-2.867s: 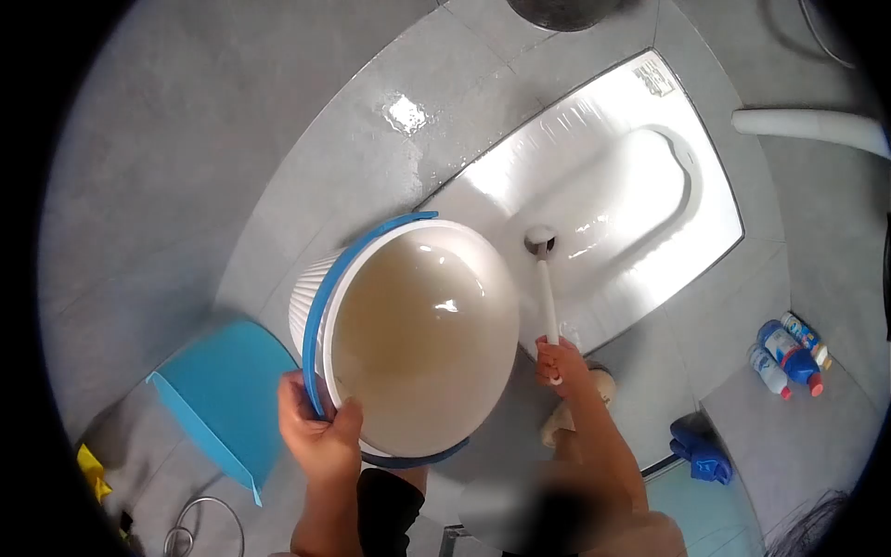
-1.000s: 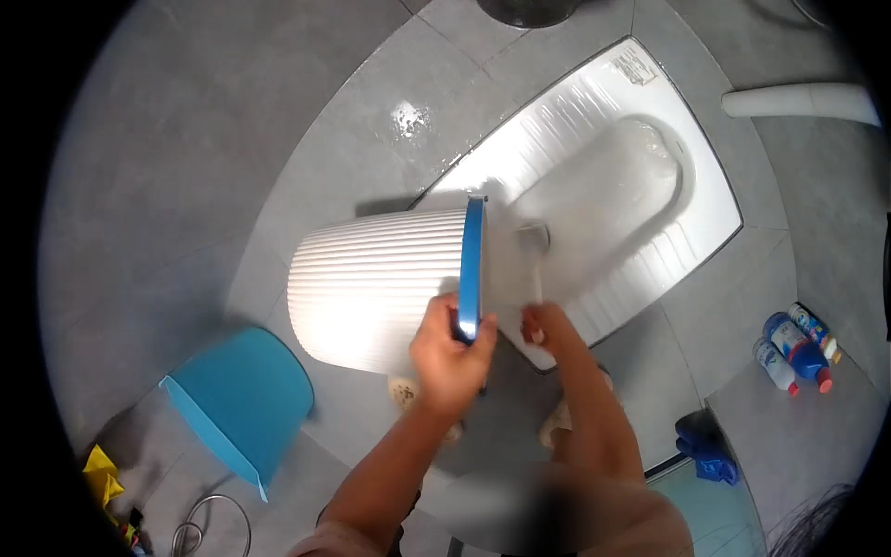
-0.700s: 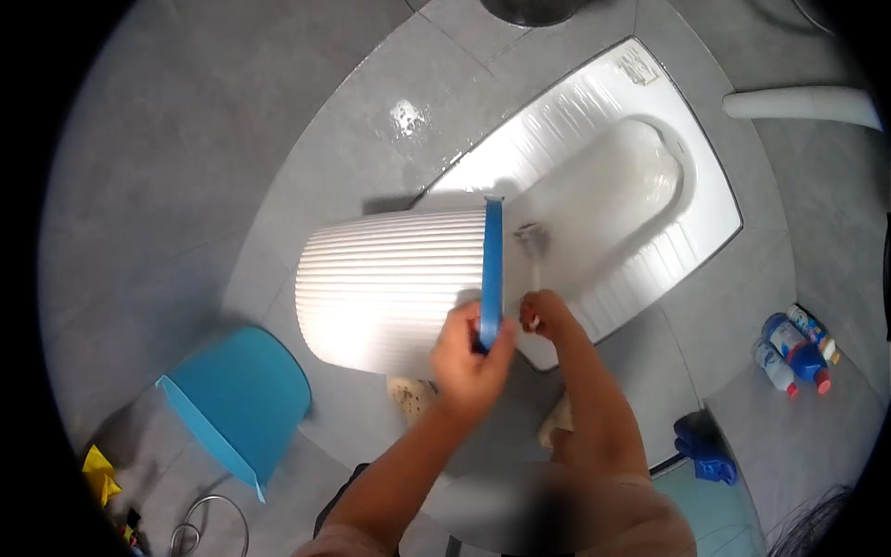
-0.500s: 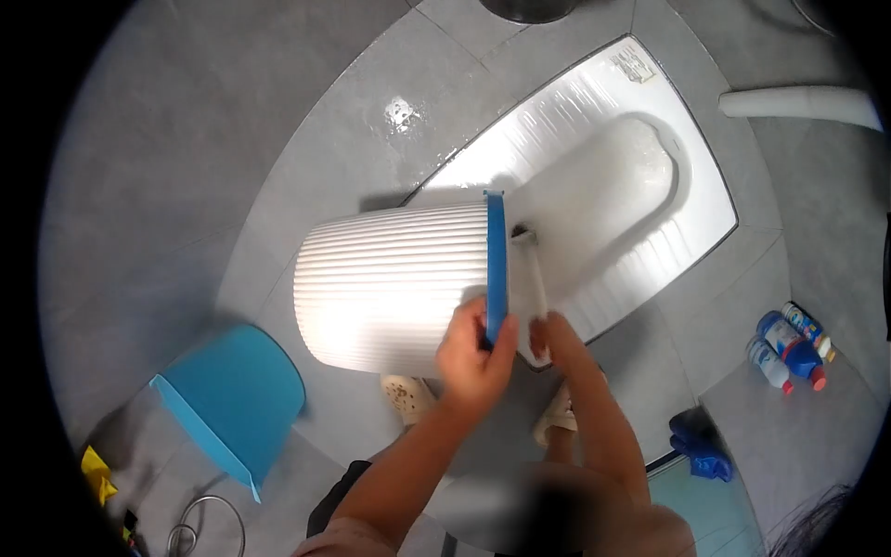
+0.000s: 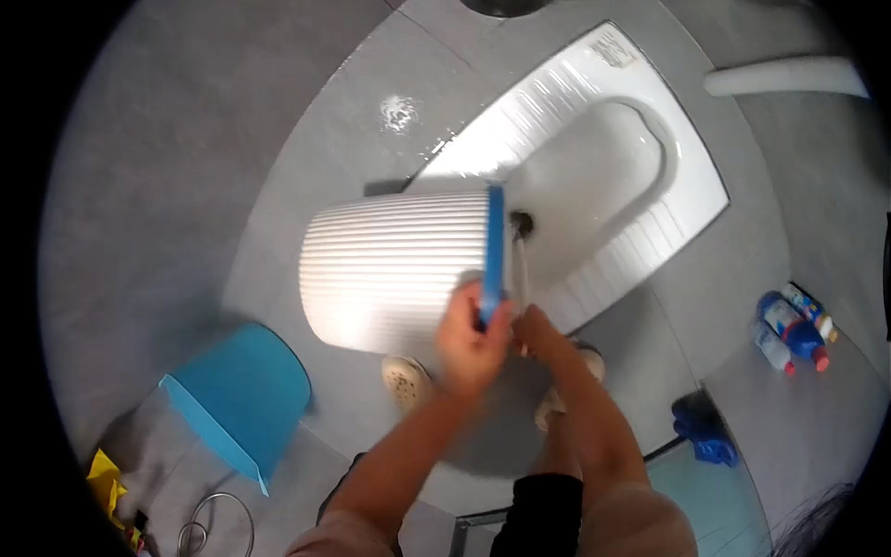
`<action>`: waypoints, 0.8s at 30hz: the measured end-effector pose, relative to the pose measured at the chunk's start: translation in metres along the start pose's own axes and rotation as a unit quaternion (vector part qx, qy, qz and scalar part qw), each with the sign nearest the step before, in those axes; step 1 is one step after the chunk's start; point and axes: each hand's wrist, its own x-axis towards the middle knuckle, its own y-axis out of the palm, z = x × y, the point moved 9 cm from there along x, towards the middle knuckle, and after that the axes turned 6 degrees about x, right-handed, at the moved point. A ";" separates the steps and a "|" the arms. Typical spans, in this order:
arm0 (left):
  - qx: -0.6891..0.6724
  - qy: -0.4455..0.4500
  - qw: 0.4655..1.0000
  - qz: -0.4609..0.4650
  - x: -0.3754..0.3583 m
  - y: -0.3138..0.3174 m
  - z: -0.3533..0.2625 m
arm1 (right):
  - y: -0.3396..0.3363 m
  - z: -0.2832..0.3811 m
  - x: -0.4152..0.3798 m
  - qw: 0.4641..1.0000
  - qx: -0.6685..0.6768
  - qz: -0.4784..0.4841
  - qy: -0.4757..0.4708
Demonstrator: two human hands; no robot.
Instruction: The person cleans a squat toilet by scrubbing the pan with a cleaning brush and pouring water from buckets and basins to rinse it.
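Observation:
A white ribbed bin (image 5: 399, 269) with a blue rim (image 5: 495, 246) lies tipped on its side, its mouth facing right over the squat toilet (image 5: 617, 218). My left hand (image 5: 471, 339) is wrapped round the lower part of that rim. Just right of it, my right hand (image 5: 534, 331) grips a slim, pale-handled brush (image 5: 522, 274) close to the bin's mouth. The brush's head is hidden behind the rim. Beyond the rim shows the toilet's dark drain hole (image 5: 522, 224).
A blue bin (image 5: 241, 399) lies at the left, near a metal hose (image 5: 223, 497). Bottles (image 5: 789, 330) and blue gloves (image 5: 707, 434) are on the right. A white pipe (image 5: 784, 77) runs at upper right. Beige clogs (image 5: 406, 382) are on my feet; wet tile (image 5: 398, 113) glints.
My right hand has moved up and left with the brush, bringing it closer to the bin's mouth. The bin has shifted up slightly; my left hand keeps its hold.

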 end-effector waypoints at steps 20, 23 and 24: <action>-0.087 -0.111 0.963 -0.229 -0.119 -0.220 0.033 | 0.025 0.040 -0.111 0.988 0.148 -0.007 0.047; -0.117 -0.119 0.960 -0.224 -0.119 -0.230 0.035 | 0.016 0.030 -0.130 0.991 0.099 -0.027 0.083; -0.125 -0.108 0.961 -0.223 -0.117 -0.235 0.033 | 0.008 0.011 -0.143 0.992 0.027 -0.070 0.101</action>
